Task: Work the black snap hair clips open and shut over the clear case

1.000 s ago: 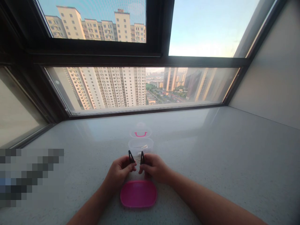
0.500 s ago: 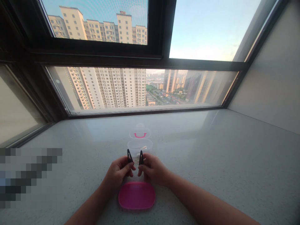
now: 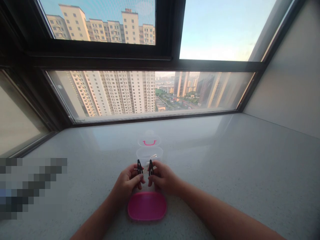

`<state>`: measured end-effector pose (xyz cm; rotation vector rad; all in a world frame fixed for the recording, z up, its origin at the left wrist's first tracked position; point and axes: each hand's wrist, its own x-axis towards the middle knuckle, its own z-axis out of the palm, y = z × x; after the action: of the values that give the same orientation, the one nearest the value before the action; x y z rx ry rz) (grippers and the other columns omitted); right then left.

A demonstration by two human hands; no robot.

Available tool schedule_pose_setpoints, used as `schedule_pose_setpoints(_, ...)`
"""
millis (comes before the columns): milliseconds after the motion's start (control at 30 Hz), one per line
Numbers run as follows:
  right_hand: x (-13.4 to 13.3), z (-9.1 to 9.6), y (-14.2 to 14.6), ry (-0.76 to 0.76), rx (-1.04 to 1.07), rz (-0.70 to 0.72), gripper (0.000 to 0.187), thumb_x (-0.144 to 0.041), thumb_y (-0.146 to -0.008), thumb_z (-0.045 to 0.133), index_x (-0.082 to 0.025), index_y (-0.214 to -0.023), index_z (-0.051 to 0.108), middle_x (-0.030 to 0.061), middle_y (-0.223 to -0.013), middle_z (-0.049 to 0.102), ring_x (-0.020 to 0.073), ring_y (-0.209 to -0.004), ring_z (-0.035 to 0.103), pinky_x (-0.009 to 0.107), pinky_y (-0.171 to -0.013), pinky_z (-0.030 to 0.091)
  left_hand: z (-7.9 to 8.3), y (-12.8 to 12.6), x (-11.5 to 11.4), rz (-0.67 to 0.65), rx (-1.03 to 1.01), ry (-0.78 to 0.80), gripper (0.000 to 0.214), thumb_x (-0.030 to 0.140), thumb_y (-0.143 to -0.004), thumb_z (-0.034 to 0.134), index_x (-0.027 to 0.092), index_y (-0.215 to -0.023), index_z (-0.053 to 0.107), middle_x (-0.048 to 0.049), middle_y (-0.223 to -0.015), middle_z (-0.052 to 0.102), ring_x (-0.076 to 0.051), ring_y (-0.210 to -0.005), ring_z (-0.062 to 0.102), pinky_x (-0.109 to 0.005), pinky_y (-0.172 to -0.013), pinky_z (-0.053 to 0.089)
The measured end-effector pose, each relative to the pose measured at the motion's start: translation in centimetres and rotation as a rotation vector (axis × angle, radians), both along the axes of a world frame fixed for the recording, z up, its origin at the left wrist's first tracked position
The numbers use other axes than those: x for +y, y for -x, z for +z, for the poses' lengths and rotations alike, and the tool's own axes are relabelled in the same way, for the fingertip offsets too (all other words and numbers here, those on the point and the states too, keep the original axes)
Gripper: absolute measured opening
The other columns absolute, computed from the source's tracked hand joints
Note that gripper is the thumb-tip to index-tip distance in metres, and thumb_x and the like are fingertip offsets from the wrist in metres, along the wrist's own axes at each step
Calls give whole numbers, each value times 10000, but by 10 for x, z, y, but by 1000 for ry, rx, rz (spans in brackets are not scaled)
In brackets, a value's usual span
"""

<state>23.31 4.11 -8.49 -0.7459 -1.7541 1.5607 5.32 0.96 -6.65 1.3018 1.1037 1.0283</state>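
Observation:
Between the thumb and fingers of my left hand [image 3: 131, 176] is a black snap hair clip [image 3: 139, 166], its narrow end pointing up. A matching black hair clip [image 3: 151, 167] stands upright in the pinch of my right hand [image 3: 161, 176]. The two clips are a small gap apart. Just beyond them sits a clear plastic box [image 3: 141, 154] with cotton swabs [image 3: 153, 155] inside, partly hidden by my hands. Its clear lid [image 3: 140, 141], with a pink handle, lies folded back. Nearest me is a pink oval tray or lid [image 3: 147, 206], below both hands.
A speckled pale countertop [image 3: 212, 160] spreads under everything, up to a dark-framed window [image 3: 155, 117] at the back. A white wall [image 3: 287, 86] rises on the right. The left edge holds a blurred-out patch [image 3: 30, 190].
The left clip has turned slightly and stands more upright, showing more of its open frame. Both hands keep their grips, and the view has shifted a little.

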Motion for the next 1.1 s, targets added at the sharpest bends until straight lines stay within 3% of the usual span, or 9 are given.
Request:
schedule_pose_setpoints(567,1,3,-3,90,56,58,186,-211,-781,530,-165,-950,467,-31,-566,583,74,-382,482,160,-372,369,-2,0,1,-21,-72,21,245,322,-746,597,126,-884,544,-7,-586,619,-101,-443,520,-211,-451,404)
schedule_pose_setpoints(1100,0,1,-1,44,3,-23,213,-235,-801,492,-179,-999,435,-37,-604,587,69,-366,463,153,-361,329,-3,-1,2,0,-95,9,234,342,-757,562,150,-875,500,1,-578,628,-94,-414,510,-200,-425,373)
